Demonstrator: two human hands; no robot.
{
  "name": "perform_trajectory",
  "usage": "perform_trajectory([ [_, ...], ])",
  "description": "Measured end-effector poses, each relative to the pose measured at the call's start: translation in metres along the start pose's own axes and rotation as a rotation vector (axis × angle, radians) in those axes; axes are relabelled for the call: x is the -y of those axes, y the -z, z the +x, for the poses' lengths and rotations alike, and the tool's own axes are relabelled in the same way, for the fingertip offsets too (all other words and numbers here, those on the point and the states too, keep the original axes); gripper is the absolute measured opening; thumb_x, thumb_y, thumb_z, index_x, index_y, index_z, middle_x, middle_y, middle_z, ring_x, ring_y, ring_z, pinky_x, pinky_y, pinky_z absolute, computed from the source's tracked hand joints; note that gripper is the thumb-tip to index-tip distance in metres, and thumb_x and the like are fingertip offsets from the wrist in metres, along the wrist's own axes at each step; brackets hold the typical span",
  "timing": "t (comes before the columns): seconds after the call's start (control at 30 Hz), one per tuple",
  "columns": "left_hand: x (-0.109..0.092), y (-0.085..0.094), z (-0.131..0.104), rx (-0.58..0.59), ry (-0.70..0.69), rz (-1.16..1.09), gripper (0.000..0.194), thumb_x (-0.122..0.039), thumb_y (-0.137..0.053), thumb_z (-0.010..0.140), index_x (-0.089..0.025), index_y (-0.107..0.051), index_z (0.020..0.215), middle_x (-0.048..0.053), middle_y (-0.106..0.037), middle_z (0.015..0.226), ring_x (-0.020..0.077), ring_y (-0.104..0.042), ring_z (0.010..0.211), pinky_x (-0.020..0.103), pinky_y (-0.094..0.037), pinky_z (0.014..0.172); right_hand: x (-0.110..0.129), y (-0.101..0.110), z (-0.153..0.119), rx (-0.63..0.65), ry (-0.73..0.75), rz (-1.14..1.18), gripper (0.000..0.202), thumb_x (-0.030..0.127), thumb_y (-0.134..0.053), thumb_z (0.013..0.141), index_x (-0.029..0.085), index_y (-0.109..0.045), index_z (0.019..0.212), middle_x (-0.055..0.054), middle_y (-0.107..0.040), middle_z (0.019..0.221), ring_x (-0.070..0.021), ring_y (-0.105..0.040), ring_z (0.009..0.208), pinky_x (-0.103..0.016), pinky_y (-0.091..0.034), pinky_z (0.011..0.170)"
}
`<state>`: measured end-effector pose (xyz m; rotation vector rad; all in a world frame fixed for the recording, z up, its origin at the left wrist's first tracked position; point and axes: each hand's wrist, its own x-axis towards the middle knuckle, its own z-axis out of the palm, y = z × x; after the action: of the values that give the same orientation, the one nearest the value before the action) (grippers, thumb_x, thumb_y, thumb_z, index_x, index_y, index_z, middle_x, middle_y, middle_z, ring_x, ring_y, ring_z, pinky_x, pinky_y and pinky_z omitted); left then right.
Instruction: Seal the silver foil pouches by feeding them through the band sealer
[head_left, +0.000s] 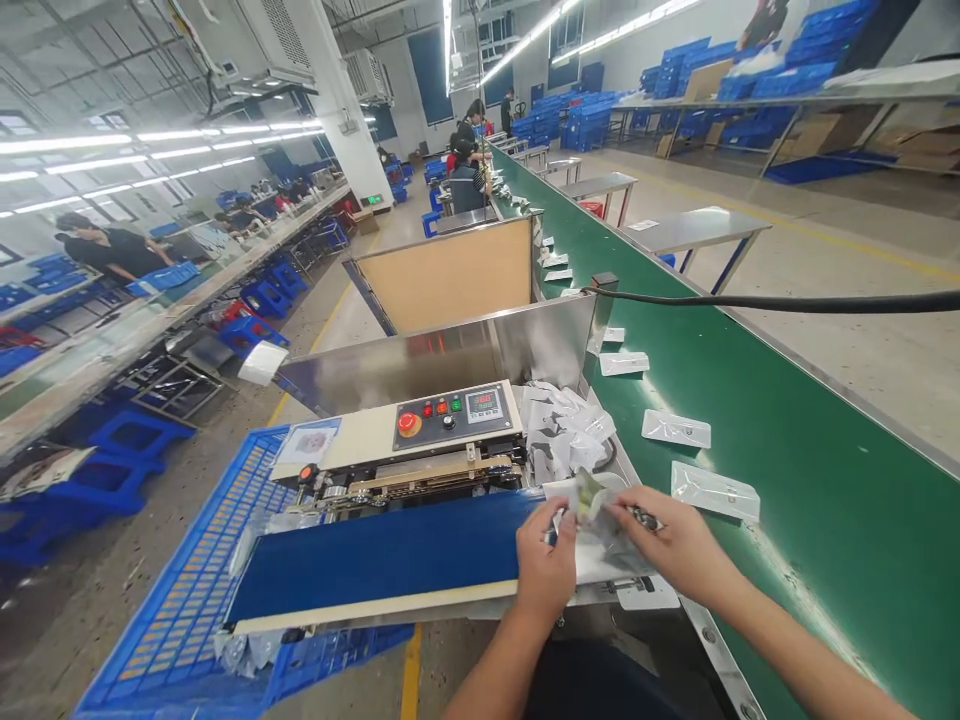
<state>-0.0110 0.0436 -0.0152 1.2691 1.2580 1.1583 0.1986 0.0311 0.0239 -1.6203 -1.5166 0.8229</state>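
Head view: both hands (546, 560) grip a pouch (592, 500).

the machine belt (390, 552) is showing a uniform dark blue between cream edges. the wide conveyor (795, 440) is presenting solid green, with pale glare streaks. the packets (676, 429) are displaying white. the pouch (588, 497) is exhibiting white with a green patch. the control panel (450, 415) is bearing red and green buttons on dark grey. the crate (187, 560) is forming a blue grid pattern. the floor line (412, 672) is running yellow over grey.
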Motion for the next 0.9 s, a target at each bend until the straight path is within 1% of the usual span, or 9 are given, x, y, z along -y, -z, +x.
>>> perform_trajectory([
  [0.07,0.012,-0.005,0.01,0.01,0.112,-0.075,0.063,-0.073,-0.068,0.093,-0.013,-0.086,0.086,0.014,-0.078,0.081,0.027,-0.07,0.078,0.037,-0.059,0.079,0.004,-0.014,0.011,0.069,-0.143,0.066,0.051,0.073,-0.068,0.088,0.024,-0.078,0.083,-0.002,-0.068,0.068,-0.017,-0.053,0.055,-0.029,-0.044,0.055],
  [0.13,0.025,-0.005,0.018,-0.003,0.244,-0.187,0.068,-0.079,-0.073,0.085,-0.012,-0.084,0.082,0.011,-0.075,0.073,0.0225,-0.065,0.067,0.033,-0.055,0.068,0.001,-0.024,0.023,0.102,-0.27,0.12,0.055,0.076,-0.071,0.082,0.02,-0.075,0.081,0.004,-0.05,0.053,-0.0111,-0.033,0.046,-0.026,-0.027,0.048],
  [0.23,0.038,-0.001,0.027,0.041,0.297,-0.291,0.066,-0.075,-0.083,0.076,-0.011,-0.087,0.092,0.012,-0.078,0.08,0.0221,-0.067,0.072,0.032,-0.056,0.072,-0.007,-0.03,0.036,0.131,-0.369,0.198,0.058,0.076,-0.076,0.075,0.019,-0.072,0.083,0.009,-0.034,0.048,-0.0092,-0.022,0.048,-0.025,-0.015,0.049],
  [0.3,0.041,0.003,0.032,0.053,0.279,-0.245,0.058,-0.069,-0.085,0.076,-0.012,-0.086,0.083,0.01,-0.077,0.078,0.0221,-0.066,0.074,0.031,-0.055,0.073,-0.013,-0.033,0.042,0.158,-0.411,0.233,0.055,0.074,-0.079,0.072,0.021,-0.069,0.082,0.011,-0.03,0.047,-0.0091,-0.019,0.049,-0.025,-0.013,0.049],
  [0.4,0.043,0.01,0.039,-0.044,0.384,-0.167,0.054,-0.067,-0.084,0.073,-0.013,-0.079,0.064,0.006,-0.068,0.063,0.0197,-0.06,0.064,0.03,-0.052,0.064,-0.024,-0.039,0.048,0.18,-0.481,0.259,0.051,0.07,-0.082,0.069,0.023,-0.062,0.073,0.011,-0.031,0.048,-0.0086,-0.02,0.049,-0.025,-0.014,0.049],
  [0.5,0.047,0.02,0.047,-0.126,0.469,-0.163,0.051,-0.063,-0.086,0.069,-0.014,-0.076,0.059,0.002,-0.06,0.055,0.017,-0.055,0.056,0.029,-0.05,0.059,-0.029,-0.05,0.056,0.209,-0.524,0.234,0.049,0.066,-0.084,0.067,0.022,-0.06,0.067,0.009,-0.037,0.049,-0.009,-0.026,0.049,-0.025,-0.017,0.05],
  [0.6,0.05,0.034,0.053,-0.178,0.479,-0.155,0.048,-0.059,-0.089,0.065,-0.013,-0.076,0.057,0.002,-0.059,0.054,0.0165,-0.055,0.056,0.029,-0.05,0.059,-0.019,-0.067,0.067,0.261,-0.517,0.196,0.045,0.062,-0.082,0.067,0.022,-0.061,0.065,0.006,-0.045,0.051,-0.0105,-0.033,0.051,-0.025,-0.022,0.052],
  [0.8,0.051,0.081,0.051,-0.297,0.465,-0.188,0.052,-0.061,-0.091,0.067,-0.011,-0.085,0.08,0.011,-0.077,0.078,0.0222,-0.069,0.07,0.033,-0.057,0.068,0.014,-0.087,0.075,0.215,-0.415,0.185,0.035,0.054,-0.08,0.07,0.021,-0.075,0.078,-0.001,-0.065,0.066,-0.0149,-0.045,0.058,-0.027,-0.034,0.056],
  [0.9,0.049,0.103,0.029,-0.545,0.345,-0.125,0.056,-0.057,-0.091,0.074,-0.013,-0.085,0.107,0.018,-0.081,0.11,0.0274,-0.076,0.095,0.037,-0.062,0.085,0.016,-0.081,0.065,0.178,-0.408,0.164,0.043,0.06,-0.076,0.074,0.02,-0.08,0.091,0.002,-0.059,0.06,-0.013,-0.038,0.052,-0.027,-0.03,0.054],
])
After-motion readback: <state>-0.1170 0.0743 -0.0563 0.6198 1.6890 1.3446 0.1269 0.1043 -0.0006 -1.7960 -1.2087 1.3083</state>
